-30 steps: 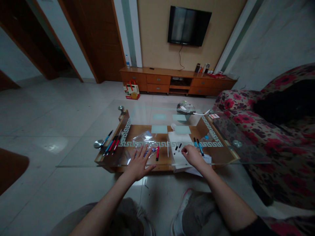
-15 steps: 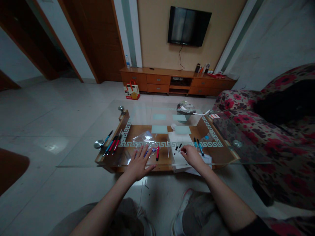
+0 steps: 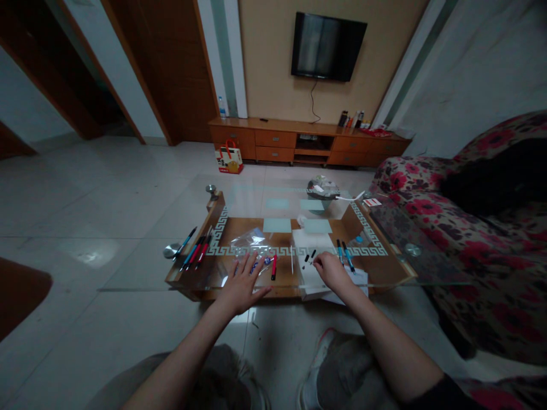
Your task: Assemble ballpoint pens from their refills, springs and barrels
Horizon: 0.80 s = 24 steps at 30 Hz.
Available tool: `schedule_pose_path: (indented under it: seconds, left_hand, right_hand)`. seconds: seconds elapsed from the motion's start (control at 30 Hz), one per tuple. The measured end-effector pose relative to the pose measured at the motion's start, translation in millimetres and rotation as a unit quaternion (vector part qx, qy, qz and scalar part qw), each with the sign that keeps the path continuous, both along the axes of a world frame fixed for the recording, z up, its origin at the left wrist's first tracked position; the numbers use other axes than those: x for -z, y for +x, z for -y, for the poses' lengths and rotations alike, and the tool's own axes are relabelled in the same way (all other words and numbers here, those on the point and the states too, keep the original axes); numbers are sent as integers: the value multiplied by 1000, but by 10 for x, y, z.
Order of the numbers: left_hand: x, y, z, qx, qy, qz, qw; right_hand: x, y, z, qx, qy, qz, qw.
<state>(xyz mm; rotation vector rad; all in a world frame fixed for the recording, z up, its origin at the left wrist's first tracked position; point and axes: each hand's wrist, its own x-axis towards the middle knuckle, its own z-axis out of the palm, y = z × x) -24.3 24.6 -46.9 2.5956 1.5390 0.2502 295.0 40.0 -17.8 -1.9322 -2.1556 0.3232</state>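
Observation:
My left hand (image 3: 244, 286) lies with its fingers spread at the near side of the glass table, over the near part of a clear plastic bag (image 3: 248, 241). Just right of its fingers is a red pen part with a black end (image 3: 274, 267). My right hand (image 3: 330, 269) is closed, thumb and fingertips pinched together; whatever they hold is too small to make out. Left of those fingertips lie small black pieces (image 3: 306, 258). Two blue-and-black pens (image 3: 348, 257) lie to the right of that hand. Several blue, black and red pens (image 3: 197, 250) are grouped at the table's left.
The glass tabletop (image 3: 145, 273) extends beyond its wooden base (image 3: 405, 273). A bag-covered item (image 3: 322, 187) sits at its far side. White paper (image 3: 314, 282) shows beneath the right hand. A flowered sofa (image 3: 482, 285) stands right, and a paper bag (image 3: 229, 158) by the TV cabinet (image 3: 273, 139).

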Motion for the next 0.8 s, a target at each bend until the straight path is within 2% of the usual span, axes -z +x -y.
schedule_pose_path:
  seconds: [0.13, 0.23, 0.33, 0.4, 0.43, 0.5, 0.57, 0.63, 0.7, 0.8]
  left_hand:
    - [10, -20, -10, 4, -10, 4, 1000]
    - [-30, -24, -14, 6, -16, 17, 1000]
    - [-177, 35, -2, 4, -13, 75, 997]
    - [-309, 117, 17, 12, -16, 166, 986]
    - [-367, 167, 31, 17, -25, 227, 973]
    - [-442, 272, 62, 32, -99, 340, 935]
    - [-448, 366, 95, 32, -202, 429, 880]
    - [-413, 435, 126, 24, -256, 481, 838]
    - [-380, 474, 153, 25, -285, 503, 816]
    - [-391, 489, 178, 28, -301, 501, 811]
  right_hand:
    - [-26, 91, 28, 15, -13, 11, 1000]
    - [-144, 186, 70, 46, -1, 2, 999]
    - [-332, 181, 149, 47, 64, -48, 996]
    - [-444, 84, 222, 17, 105, -110, 988]
    - [-482, 11, 262, 0, 114, -143, 983]
    - [-513, -162, 345, -34, 110, -200, 973]
    - [-491, -331, 420, -79, 106, -234, 963]
    - [-440, -464, 482, -122, 106, -258, 953]
    - [-385, -549, 527, -154, 99, -271, 945]
    - [-329, -614, 567, -171, 91, -274, 942]
